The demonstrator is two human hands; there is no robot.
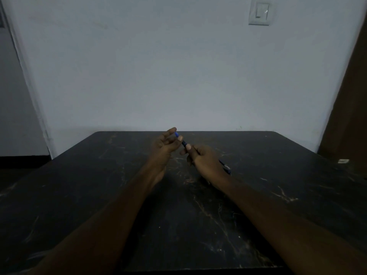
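A thin blue pen is held above the middle of a dark marble-patterned table, slanting from upper left to lower right. My right hand grips the pen's barrel, and the rear end with its clip sticks out behind the hand. My left hand pinches the pen's front tip between thumb and fingertips. The middle part of the pen is hidden inside my right hand.
The table's far edge meets a pale wall with a light switch high at the right. A small pale object lies near the table's right edge. A brown door or panel stands at the right.
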